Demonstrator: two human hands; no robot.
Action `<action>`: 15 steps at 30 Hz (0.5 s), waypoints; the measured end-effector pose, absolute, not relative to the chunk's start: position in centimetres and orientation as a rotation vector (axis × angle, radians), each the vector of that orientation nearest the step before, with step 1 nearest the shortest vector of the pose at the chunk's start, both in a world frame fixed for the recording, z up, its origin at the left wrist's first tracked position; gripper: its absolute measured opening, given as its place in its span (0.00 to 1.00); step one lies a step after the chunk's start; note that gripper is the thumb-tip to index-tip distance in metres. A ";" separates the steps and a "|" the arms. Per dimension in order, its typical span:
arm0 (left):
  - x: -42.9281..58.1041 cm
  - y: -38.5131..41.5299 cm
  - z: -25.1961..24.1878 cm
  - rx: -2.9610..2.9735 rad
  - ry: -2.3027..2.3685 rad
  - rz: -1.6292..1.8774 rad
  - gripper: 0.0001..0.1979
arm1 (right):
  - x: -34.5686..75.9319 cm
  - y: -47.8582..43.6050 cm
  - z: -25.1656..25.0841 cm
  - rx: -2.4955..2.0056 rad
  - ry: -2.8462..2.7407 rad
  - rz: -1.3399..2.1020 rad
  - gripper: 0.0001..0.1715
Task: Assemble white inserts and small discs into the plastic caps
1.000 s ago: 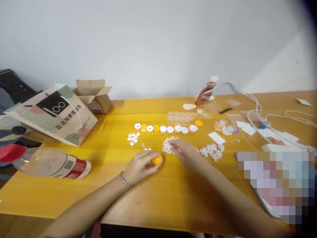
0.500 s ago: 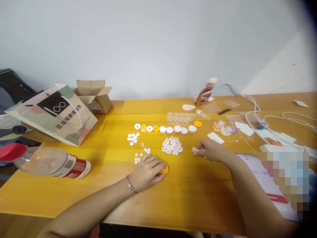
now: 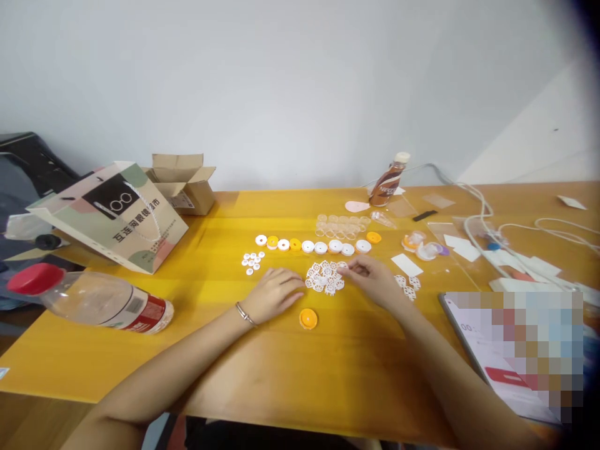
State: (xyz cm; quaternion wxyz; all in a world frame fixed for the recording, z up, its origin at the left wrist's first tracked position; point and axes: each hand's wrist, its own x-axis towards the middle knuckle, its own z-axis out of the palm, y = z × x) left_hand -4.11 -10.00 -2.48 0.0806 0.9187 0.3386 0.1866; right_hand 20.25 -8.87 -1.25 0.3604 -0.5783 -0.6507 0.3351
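My left hand (image 3: 277,292) rests on the table with its fingers stretched out and holding nothing. Its fingertips are by the left edge of a pile of white openwork gears (image 3: 324,277). At the pile's right edge, the thumb and forefinger of my right hand (image 3: 368,278) pinch a white gear, partly hidden by the fingers. A round orange cap-like part (image 3: 308,319) lies alone in front of the pile. Several more white gears (image 3: 409,286) lie to the right of my right hand. Small white discs (image 3: 252,259) are grouped beyond my left hand.
Behind the pile runs a row of white and orange round parts (image 3: 308,247), with clear rings (image 3: 341,226) further back. A large bottle (image 3: 100,300), paper bag (image 3: 126,219) and carton (image 3: 194,190) stand left. A drink bottle (image 3: 388,181), cables and a phone (image 3: 497,356) are right.
My left hand has let go of the orange part and moved up beside the gear pile. My right hand has moved left to the pile, uncovering several gears on the right.
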 end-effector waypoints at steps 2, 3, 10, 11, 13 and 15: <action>-3.6 -9.2 -2.9 2.803 0.981 0.503 0.13 | 18.7 -9.3 -2.1 -1.352 -1.476 1.137 0.17; -3.3 -8.9 -3.2 2.827 0.977 0.480 0.12 | 17.9 -9.6 -2.5 -1.306 -1.391 1.236 0.16; -2.3 -8.4 -4.1 2.802 1.025 0.511 0.10 | 15.3 -10.8 -4.0 -1.119 -1.078 1.442 0.11; -2.4 -8.5 -4.0 2.756 1.014 0.556 0.09 | 15.3 -10.9 -4.1 -1.106 -1.048 1.438 0.10; -2.8 -8.5 -3.7 2.592 0.993 0.675 0.06 | 15.1 -11.0 -4.2 -1.088 -1.006 1.439 0.10; -3.2 -8.4 -3.5 2.347 1.010 0.811 0.02 | 14.7 -11.2 -4.4 -1.081 -0.977 1.457 0.11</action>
